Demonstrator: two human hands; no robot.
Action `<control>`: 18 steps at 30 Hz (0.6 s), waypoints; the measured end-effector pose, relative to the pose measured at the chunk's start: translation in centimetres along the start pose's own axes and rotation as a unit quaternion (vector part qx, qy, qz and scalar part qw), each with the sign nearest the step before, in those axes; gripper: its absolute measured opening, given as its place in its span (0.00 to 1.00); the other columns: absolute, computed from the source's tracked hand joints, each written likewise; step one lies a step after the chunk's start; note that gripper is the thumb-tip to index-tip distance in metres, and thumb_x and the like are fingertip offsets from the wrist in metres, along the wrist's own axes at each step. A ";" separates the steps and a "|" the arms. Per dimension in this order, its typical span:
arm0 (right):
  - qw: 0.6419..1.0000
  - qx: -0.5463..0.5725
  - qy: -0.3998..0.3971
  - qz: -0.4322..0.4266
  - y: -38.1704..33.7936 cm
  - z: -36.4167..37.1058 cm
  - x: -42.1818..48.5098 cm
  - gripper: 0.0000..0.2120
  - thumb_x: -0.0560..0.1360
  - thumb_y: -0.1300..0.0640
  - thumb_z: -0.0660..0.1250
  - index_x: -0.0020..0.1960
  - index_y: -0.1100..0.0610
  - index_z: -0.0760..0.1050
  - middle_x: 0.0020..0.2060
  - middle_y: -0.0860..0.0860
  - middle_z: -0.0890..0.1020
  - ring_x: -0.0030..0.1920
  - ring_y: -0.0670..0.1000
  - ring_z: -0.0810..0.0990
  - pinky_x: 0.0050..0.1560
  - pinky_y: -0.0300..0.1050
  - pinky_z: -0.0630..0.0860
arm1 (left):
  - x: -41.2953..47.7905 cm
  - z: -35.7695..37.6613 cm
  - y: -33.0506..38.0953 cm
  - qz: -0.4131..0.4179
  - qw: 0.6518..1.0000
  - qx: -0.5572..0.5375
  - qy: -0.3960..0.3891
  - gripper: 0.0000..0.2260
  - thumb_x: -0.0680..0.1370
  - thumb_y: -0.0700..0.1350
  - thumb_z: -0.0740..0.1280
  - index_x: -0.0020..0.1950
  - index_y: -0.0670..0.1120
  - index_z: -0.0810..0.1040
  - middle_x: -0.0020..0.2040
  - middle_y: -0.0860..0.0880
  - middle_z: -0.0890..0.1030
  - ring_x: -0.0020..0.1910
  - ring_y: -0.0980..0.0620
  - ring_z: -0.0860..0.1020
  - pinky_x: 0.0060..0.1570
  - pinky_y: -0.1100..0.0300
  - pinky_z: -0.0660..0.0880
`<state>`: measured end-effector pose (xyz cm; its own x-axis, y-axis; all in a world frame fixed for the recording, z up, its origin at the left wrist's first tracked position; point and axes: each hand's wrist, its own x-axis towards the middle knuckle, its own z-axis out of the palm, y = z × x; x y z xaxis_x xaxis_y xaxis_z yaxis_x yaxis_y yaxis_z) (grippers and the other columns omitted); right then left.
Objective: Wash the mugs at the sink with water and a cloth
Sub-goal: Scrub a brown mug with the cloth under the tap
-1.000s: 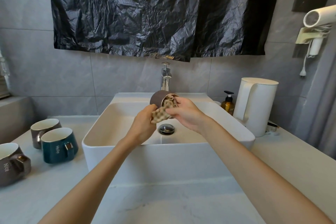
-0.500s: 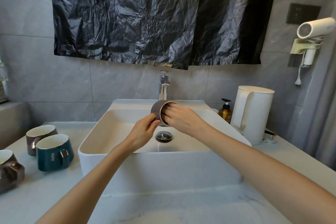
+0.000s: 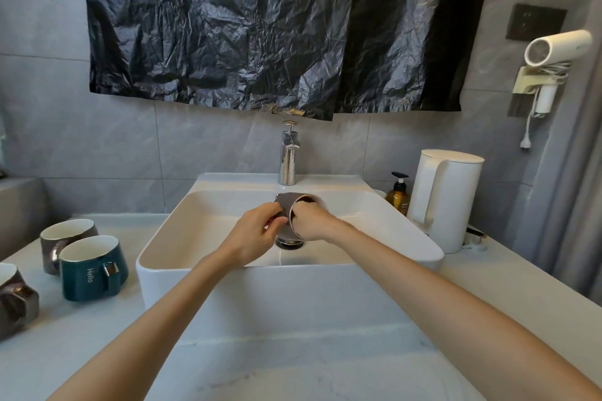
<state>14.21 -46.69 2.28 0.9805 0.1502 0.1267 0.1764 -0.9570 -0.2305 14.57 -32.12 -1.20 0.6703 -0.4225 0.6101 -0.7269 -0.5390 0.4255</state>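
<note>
Over the white sink basin (image 3: 182, 238) I hold a grey-brown mug (image 3: 288, 203) on its side, its mouth facing right. My left hand (image 3: 252, 234) grips the mug's outer wall. The fingers of my right hand (image 3: 311, 225) are pushed inside the mug; the cloth is hidden in there. A teal mug (image 3: 89, 267) marked "Hello", a grey mug (image 3: 66, 236) behind it and a dark mug (image 3: 14, 301) at the left edge stand on the counter. No water runs from the chrome tap (image 3: 288, 156).
A white kettle (image 3: 446, 198) and an amber pump bottle (image 3: 398, 194) stand right of the basin. A black plastic sheet (image 3: 260, 26) hangs on the wall above the tap. A hair dryer (image 3: 553, 49) sits in a wall holder at the right. The drain (image 3: 289, 242) lies under my hands.
The checked cloth, seen hanging out of the mug a second ago, has gone inside with my right fingers. The mug has turned further onto its side. My view has tilted slightly.
</note>
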 end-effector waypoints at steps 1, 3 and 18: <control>0.996 0.089 0.002 0.015 0.1 0.1 0.2 0.12 0.78 0.64 0.56 0.58 0.65 0.73 0.54 0.59 0.78 0.55 0.57 0.76 0.56 0.46 0.73 | 0.0 -0.1 0.0 0.000 1.000 0.002 0.005 0.07 0.81 0.40 0.61 0.42 0.44 0.71 0.36 0.55 0.71 0.36 0.55 0.69 0.37 0.63 0.64; 0.968 0.249 0.009 0.041 -0.1 -0.5 -0.3 0.15 0.77 0.63 0.56 0.61 0.62 0.73 0.57 0.56 0.78 0.58 0.55 0.75 0.60 0.46 0.73 | 0.0 -0.1 0.1 0.000 1.000 0.005 0.019 0.09 0.81 0.40 0.61 0.41 0.46 0.69 0.35 0.58 0.69 0.35 0.57 0.69 0.36 0.67 0.64; 0.840 -0.348 0.322 -0.263 4.6 -1.3 -2.6 0.19 0.65 0.63 0.74 0.54 0.52 0.79 0.69 0.57 0.71 0.58 0.56 0.74 0.53 0.47 0.76 | 0.0 -0.3 0.5 -0.035 0.998 -0.051 0.027 0.13 0.81 0.40 0.61 0.40 0.56 0.70 0.35 0.56 0.73 0.36 0.55 0.71 0.40 0.55 0.72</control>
<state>12.33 -51.80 2.14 0.4922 0.6468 0.5826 0.2574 -0.7475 0.6124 14.18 -32.18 -0.75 0.7137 -0.3450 0.6096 -0.6913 -0.4874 0.5334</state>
